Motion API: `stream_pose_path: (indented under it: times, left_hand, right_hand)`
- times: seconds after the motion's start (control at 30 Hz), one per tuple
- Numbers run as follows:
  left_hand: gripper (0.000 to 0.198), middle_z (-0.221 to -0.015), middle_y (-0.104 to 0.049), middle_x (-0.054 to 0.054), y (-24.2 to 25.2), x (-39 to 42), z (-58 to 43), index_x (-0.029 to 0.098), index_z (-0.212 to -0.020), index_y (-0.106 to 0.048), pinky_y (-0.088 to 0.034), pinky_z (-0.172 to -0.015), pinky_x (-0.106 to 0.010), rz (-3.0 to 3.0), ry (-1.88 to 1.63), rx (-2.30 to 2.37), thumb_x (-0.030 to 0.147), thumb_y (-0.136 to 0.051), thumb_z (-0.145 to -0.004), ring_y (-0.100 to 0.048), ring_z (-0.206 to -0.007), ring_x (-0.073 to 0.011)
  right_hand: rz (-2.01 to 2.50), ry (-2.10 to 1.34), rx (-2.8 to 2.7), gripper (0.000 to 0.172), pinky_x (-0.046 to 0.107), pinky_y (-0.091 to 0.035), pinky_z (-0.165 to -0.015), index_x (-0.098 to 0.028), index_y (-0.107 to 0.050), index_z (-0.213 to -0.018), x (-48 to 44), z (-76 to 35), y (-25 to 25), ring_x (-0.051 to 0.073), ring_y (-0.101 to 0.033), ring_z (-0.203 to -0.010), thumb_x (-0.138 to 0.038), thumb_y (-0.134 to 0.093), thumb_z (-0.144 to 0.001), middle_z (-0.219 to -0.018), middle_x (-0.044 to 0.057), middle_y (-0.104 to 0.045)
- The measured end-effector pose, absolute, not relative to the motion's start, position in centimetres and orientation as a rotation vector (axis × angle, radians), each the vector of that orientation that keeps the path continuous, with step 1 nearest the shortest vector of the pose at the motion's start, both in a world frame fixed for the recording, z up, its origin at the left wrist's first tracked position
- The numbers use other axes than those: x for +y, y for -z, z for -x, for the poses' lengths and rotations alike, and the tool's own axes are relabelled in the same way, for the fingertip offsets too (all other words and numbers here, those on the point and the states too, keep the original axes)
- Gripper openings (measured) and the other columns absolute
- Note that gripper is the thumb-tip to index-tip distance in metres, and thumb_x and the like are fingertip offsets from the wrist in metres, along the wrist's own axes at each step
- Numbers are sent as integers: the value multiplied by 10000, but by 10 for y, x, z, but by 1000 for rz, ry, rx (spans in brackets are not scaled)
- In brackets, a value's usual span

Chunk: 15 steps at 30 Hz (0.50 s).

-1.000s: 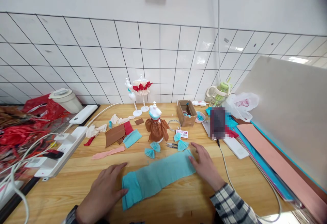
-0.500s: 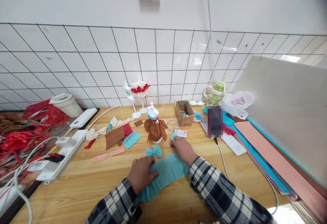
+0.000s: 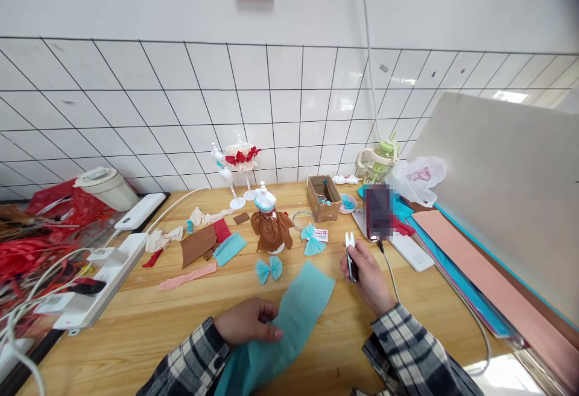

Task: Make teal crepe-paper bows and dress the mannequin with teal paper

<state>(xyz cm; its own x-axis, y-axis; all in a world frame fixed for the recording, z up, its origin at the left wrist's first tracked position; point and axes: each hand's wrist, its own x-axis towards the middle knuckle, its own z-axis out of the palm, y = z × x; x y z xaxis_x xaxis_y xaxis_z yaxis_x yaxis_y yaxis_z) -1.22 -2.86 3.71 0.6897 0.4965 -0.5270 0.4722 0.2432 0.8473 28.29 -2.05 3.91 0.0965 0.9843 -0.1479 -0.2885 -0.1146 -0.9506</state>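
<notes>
My left hand [image 3: 253, 321] pinches the edge of a wide teal crepe paper strip [image 3: 304, 311], whose far end slants up and right over the table. Off to the right, my right hand [image 3: 368, 272] is closed around small thread snips [image 3: 350, 254], silver blades pointing up and away from me. Two teal crepe bows lie beyond the strip: one bow [image 3: 268, 270] in front of the small dress form [image 3: 265, 198] in a brown skirt [image 3: 271, 230], the other bow [image 3: 313, 240] beside a white label [image 3: 321, 235].
Brown paper pieces [image 3: 198, 245] and other scraps lie left of the dress form. A small cardboard box [image 3: 324, 198] stands behind, near a pink dish [image 3: 348, 204]. A power strip [image 3: 106, 278] with cables is at left; long coloured sheets [image 3: 470, 263] lie at right.
My right hand has left the right-hand bow and moved right, now holding the snips. My left hand has lifted the strip, which turned to point farther away. The view shifted slightly.
</notes>
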Motion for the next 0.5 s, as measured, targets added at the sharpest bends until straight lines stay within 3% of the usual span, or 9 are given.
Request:
stream_pose_path:
  times: [0.1, 0.17, 0.27, 0.4, 0.5]
  left_hand:
    - [405, -715, -672, 4, -37, -28, 12, 158, -788, -708, -444, -651, -268, -1274, -34, 838, 532, -751, -641, -566, -650, -157]
    - [409, -809, -698, -5, -37, -26, 10, 176, -902, -703, -467, -747, -297, -1142, -205, 827, 526, -721, -693, -605, -742, -175]
    - [456, -952, -711, -42, -36, -24, 5, 186, -1088, -655, -466, -846, -344, -985, -417, 823, 486, -699, -746, -632, -889, -213]
    - [587, -1058, -699, -72, -29, -28, -3, 198, -1205, -597, -479, -859, -360, -851, -481, 770, 395, -778, -683, -648, -921, -230]
    - [688, -1072, -693, -78, -23, -33, -6, 199, -1251, -562, -495, -832, -345, -804, -525, 779, 341, -817, -629, -651, -897, -220]
  right_hand:
    - [1213, -1638, -968, 384, 179, -271, -350, -196, -530, -953, -54, -286, -36, 67, -242, -371, -554, -572, -820, -467, -112, -317]
    - [1296, -1846, -1067, 467, 183, -305, -355, -167, -559, -873, -74, -284, -32, 58, -278, -366, -626, -568, -789, -469, -98, -351]
    - [1331, -2031, -1139, 554, 189, -279, -341, -172, -545, -846, -99, -277, -23, 61, -363, -354, -716, -549, -740, -543, -42, -515]
    - [1353, -2004, -1137, 636, 181, -169, -337, -164, -567, -832, -118, -261, -9, 44, -249, -330, -778, -409, -779, -441, -87, -363]
    - [1292, -2040, -1114, 657, 180, -202, -335, -170, -547, -851, -122, -253, -3, 51, -325, -335, -800, -378, -773, -493, -55, -477]
